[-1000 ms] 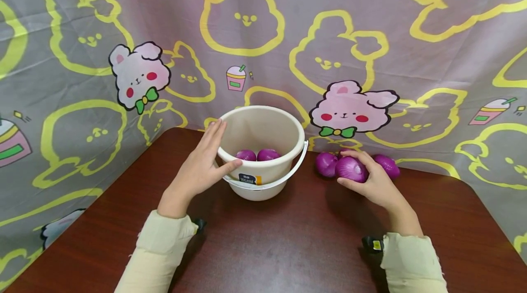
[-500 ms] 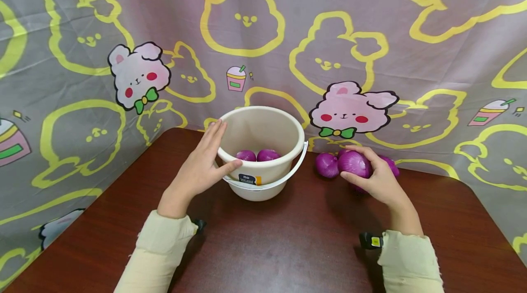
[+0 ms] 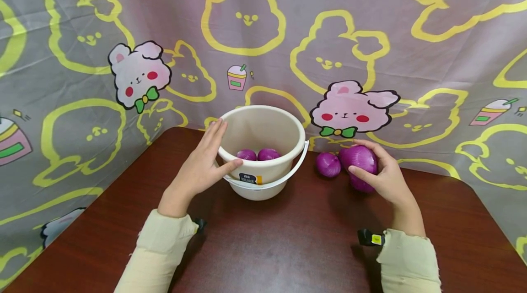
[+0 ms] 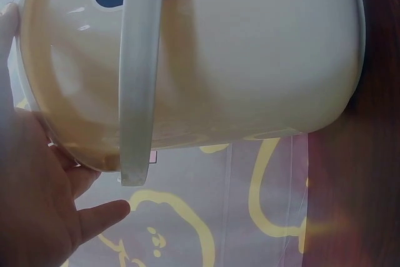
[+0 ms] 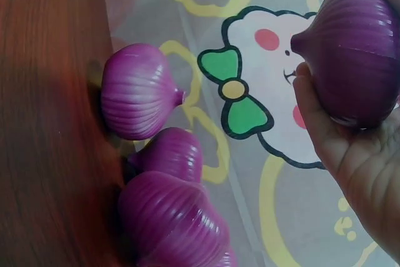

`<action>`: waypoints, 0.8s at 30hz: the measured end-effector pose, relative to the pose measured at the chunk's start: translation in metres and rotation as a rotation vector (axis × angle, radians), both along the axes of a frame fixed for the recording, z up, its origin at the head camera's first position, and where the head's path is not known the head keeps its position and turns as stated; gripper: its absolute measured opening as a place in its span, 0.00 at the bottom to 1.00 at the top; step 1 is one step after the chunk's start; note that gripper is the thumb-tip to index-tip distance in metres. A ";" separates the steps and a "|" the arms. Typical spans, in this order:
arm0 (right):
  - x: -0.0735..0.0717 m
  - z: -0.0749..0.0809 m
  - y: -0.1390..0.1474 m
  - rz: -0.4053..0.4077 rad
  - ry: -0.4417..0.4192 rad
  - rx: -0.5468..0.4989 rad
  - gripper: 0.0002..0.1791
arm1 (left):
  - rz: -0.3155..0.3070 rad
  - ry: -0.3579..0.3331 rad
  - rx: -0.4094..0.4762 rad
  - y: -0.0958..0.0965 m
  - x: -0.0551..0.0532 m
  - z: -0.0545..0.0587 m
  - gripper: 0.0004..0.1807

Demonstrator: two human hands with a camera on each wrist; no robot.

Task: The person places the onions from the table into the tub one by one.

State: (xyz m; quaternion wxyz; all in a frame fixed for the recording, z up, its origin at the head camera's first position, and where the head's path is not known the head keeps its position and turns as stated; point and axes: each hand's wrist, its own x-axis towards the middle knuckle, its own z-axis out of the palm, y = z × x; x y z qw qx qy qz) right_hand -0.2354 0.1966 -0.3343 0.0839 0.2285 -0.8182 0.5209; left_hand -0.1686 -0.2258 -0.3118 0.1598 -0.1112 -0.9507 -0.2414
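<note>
The held onion, above the table near the loose onions, probably handles as fairly light, firm and slightly slippery; its broad middle should offer the surest hold, the narrow neck a poorer one. Its skin is purple, glossy and finely ribbed, tapering to a short point. The right hand, spread to the onion's width, grips it between thumb and fingers. The left hand, fingers nearly straight, rests against the bucket and pinches nothing.
</note>
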 end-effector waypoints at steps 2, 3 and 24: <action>0.001 0.002 0.000 0.025 -0.011 -0.059 0.35 | 0.000 -0.001 0.001 0.000 0.000 0.000 0.56; 0.001 0.002 0.000 0.038 -0.020 -0.090 0.35 | 0.000 -0.002 0.002 0.000 0.000 0.000 0.56; 0.003 0.017 -0.012 0.107 -0.044 -0.232 0.33 | -0.008 0.003 0.007 -0.001 -0.001 0.000 0.57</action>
